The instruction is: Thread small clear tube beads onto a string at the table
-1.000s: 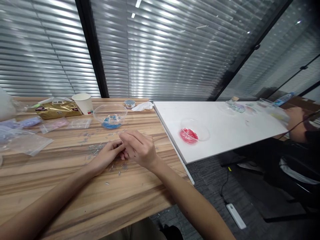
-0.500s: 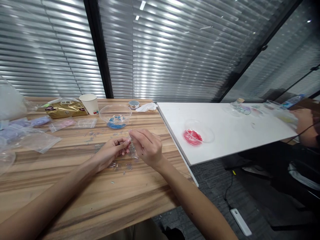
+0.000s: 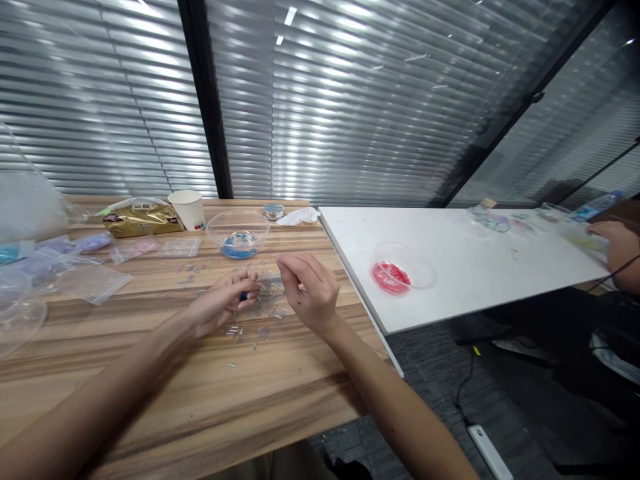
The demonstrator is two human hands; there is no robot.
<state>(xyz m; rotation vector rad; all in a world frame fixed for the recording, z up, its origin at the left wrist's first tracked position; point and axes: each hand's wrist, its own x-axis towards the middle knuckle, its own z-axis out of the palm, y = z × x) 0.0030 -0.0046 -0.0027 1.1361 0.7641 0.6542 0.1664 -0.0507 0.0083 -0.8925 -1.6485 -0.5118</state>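
— On the bench (image 3: 150, 373), what does the left hand (image 3: 223, 308) pinch?
— Something small and dark blue (image 3: 243, 296), mostly hidden by curled fingers.
— And the right hand (image 3: 310, 288)?
— Fingertips pinched together above scattered clear beads (image 3: 260, 313); whatever they grip is too small to make out.

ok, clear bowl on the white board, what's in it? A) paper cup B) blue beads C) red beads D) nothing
C: the clear bowl on the white board holds a patch of red beads; the blue beads sit in the other bowl on the wooden table.
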